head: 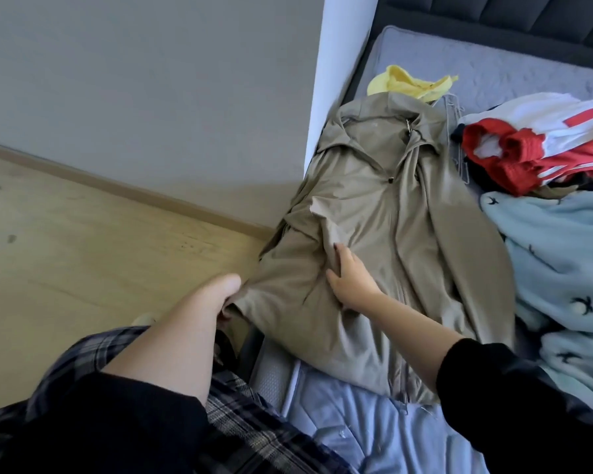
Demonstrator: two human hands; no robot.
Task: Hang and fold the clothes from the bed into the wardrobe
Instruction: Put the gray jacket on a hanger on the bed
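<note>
A khaki zip jacket [384,213] lies spread along the left edge of the bed [493,59], collar toward the headboard. My left hand [225,290] grips the end of its left sleeve at the bed's edge, fingers hidden under the cloth. My right hand [351,280] lies flat on the jacket's front, fingers straight, pressing a fold of fabric beside the zip. A yellow garment [408,83] sits just past the collar. A red and white garment [534,145] and a light blue fleece with dark bird prints [562,254] are piled to the right.
A grey wall [151,80] and wooden floor [83,251] lie left of the bed. White wire hangers [454,131] lie between the jacket and the pile. A light blue shirt [374,436] lies at the near edge. My plaid trouser leg [247,422] is below.
</note>
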